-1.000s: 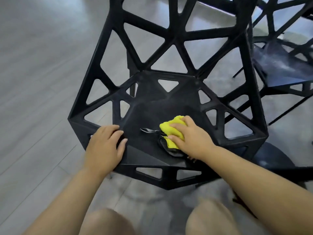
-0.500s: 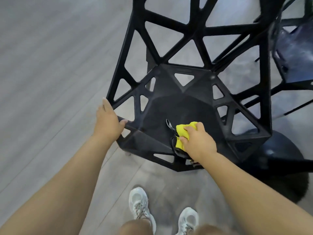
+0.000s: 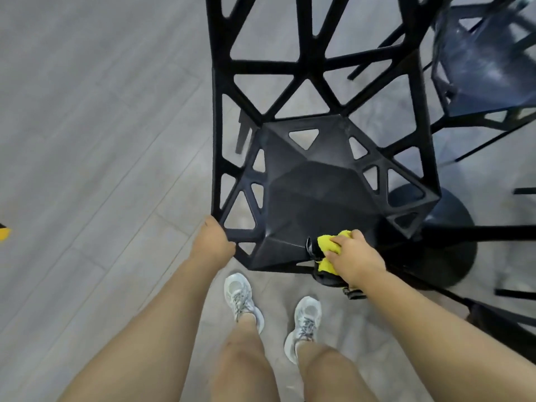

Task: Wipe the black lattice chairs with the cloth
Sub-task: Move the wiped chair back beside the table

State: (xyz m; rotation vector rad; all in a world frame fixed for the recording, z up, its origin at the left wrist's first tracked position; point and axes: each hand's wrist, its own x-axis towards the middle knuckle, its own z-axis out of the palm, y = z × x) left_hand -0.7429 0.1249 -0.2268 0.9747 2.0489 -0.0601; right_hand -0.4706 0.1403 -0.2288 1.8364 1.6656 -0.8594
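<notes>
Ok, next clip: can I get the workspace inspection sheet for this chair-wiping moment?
Surface: grey wood-plank floor.
Job's things: black plastic lattice chair, upright; crumpled yellow cloth on the seat's front edge; second black lattice chair at upper right, blurred.
Clutter: black round pedestal base right of the chair; small yellow object at the left frame edge, unidentifiable.
Grippers: left hand grips the chair's front left corner; right hand holds the cloth against the seat.
Cables: nothing seen.
Surroundings: the person's bare legs and white trainers, close in front of the chair.
</notes>
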